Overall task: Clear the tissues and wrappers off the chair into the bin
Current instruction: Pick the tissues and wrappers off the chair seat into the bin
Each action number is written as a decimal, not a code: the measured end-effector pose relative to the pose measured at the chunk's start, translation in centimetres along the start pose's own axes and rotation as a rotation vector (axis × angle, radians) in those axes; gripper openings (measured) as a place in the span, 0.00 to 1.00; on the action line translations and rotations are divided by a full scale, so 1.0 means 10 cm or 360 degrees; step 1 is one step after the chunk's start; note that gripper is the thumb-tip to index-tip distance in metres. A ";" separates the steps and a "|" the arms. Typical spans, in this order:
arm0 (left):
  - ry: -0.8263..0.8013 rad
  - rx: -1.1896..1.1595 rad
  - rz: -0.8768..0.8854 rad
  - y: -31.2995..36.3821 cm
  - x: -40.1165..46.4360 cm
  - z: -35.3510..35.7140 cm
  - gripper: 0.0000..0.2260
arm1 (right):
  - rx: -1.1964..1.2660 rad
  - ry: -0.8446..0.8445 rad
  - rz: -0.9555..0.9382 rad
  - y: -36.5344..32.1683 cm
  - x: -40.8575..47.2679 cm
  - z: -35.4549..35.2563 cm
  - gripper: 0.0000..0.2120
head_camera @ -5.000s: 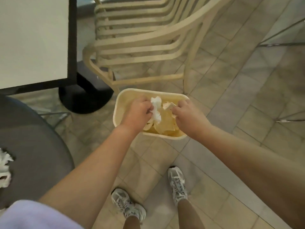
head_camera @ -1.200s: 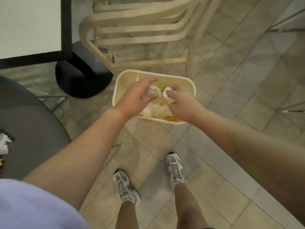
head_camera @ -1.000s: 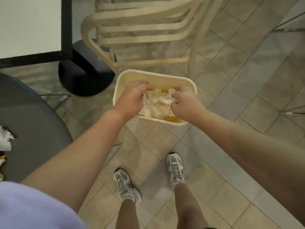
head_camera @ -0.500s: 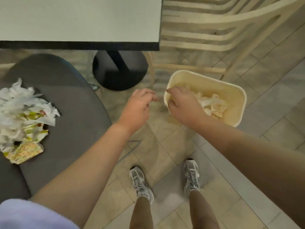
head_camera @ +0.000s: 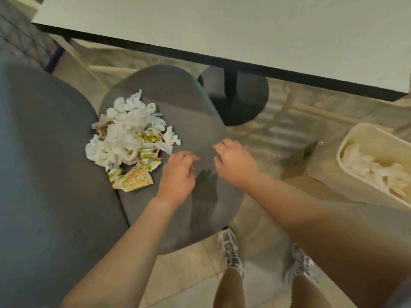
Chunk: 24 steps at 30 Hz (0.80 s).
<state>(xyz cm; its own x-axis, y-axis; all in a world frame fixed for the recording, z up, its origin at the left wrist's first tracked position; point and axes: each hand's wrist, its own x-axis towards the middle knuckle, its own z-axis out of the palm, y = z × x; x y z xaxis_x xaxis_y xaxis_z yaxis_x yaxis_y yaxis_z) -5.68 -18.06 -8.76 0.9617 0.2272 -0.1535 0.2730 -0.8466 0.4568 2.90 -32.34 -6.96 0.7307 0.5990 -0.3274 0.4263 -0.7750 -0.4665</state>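
A heap of crumpled white tissues (head_camera: 124, 132) mixed with yellow printed wrappers (head_camera: 135, 180) lies on the grey chair seat (head_camera: 195, 121), toward its left side. My left hand (head_camera: 179, 174) hovers over the seat just right of the heap, fingers loosely curled and holding nothing. My right hand (head_camera: 233, 161) is beside it over the seat's right part, also empty with relaxed fingers. The cream bin (head_camera: 347, 141) stands on the floor at the far right, with tissues and wrappers inside it.
The chair's grey backrest (head_camera: 49, 174) fills the left. A white table (head_camera: 244, 30) with a black edge and black round base (head_camera: 240, 96) stands behind the chair. My two feet in grey sneakers (head_camera: 231, 252) are on the tiled floor below.
My view has swung left from the bin to the chair. Both hands let go of the tissues into the bin and moved empty over the chair seat.
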 end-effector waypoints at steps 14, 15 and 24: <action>-0.0093 0.0135 -0.0375 -0.79 0.20 -0.09 0.21 | -0.0046 -0.0360 -0.0166 -0.68 0.98 0.30 0.21; -0.0100 0.0173 -0.0381 -0.84 0.25 -0.08 0.22 | -0.0044 -0.0390 -0.0182 -0.68 1.06 0.36 0.21; -0.0293 0.0656 -0.0614 -1.24 0.90 0.31 0.26 | -0.0205 -0.0560 -0.0477 -0.54 1.88 0.93 0.21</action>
<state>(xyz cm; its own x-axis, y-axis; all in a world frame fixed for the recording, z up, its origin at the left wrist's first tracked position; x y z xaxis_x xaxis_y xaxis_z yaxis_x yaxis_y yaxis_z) -0.48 -7.01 -18.53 0.7647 0.4994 -0.4072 0.5336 -0.8451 -0.0345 9.39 -15.05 -18.22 0.3502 0.8145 -0.4626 0.6693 -0.5631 -0.4847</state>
